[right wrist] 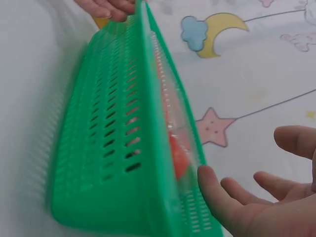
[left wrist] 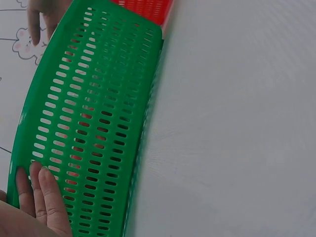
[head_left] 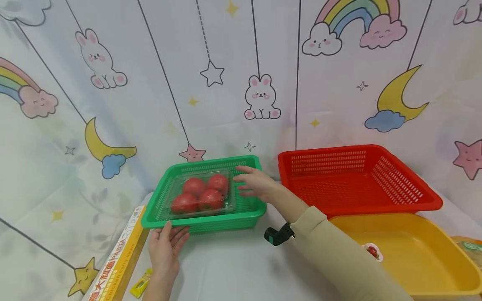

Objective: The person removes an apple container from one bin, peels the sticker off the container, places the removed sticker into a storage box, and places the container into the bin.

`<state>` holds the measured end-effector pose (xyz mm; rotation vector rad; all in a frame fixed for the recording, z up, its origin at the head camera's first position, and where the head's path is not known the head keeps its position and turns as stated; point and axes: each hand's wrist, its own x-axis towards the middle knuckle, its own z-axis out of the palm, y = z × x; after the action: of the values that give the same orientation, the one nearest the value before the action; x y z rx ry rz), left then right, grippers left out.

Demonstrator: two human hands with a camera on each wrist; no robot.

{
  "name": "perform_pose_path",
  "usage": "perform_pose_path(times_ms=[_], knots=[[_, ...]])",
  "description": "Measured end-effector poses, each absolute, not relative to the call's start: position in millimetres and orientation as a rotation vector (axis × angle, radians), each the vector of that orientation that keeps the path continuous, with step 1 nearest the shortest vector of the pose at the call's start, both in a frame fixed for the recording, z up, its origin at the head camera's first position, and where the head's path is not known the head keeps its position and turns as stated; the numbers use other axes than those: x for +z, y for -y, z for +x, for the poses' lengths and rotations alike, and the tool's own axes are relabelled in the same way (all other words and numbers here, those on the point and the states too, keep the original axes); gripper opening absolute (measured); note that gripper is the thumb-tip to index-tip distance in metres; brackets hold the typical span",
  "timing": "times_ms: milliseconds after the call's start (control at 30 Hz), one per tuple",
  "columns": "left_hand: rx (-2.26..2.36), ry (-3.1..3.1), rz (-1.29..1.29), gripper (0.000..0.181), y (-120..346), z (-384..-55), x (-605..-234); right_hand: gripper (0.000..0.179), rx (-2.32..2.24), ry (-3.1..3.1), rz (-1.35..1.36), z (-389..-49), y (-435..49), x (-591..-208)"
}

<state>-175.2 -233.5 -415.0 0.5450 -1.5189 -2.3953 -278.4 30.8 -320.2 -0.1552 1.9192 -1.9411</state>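
Observation:
A green plastic basket (head_left: 222, 223) stands at the back, holding a clear plastic box (head_left: 230, 205) of several red apples (head_left: 211, 199). My left hand (head_left: 164, 251) is at the basket's front left. Its thumb touches the rim, and its nearly straight fingers (left wrist: 52, 197) lie along the slotted outer wall. Over the basket's right end hovers my right hand (head_left: 257, 184), fingers spread and slightly bent, holding nothing. In the right wrist view, those fingers (right wrist: 222, 197) appear beside the rim, apart from the box.
To the right stands a red basket (head_left: 380, 209), with a yellow tray (head_left: 414, 255) in front of it. A long pasta box (head_left: 124, 259) and a small yellow packet (head_left: 141, 283) lie at the left. A patterned cloth (head_left: 226, 104) hangs behind. Part of a package (head_left: 470, 248) shows at far right.

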Motion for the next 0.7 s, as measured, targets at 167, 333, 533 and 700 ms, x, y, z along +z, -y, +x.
perform_pose_path(times_ms=[167,333,533,700], knots=[[-2.355,1.592,0.539,0.026,231.2,-173.7,-417.1,0.06,-1.956,-1.912,-0.208,-267.6,-49.8,-305.9],[-2.349,1.674,0.541,0.028,227.3,-169.2,-416.5,0.06,-1.978,-1.956,-0.224,-254.3,-71.5,-294.9],[-2.358,1.874,0.586,0.043,226.7,-153.2,-411.5,0.061,-1.962,-2.022,-0.289,-236.3,-92.8,-299.0],[-2.354,1.984,0.536,0.048,215.9,-143.4,-407.9,0.063,-1.994,-2.059,-0.321,-220.9,-111.4,-308.2]])
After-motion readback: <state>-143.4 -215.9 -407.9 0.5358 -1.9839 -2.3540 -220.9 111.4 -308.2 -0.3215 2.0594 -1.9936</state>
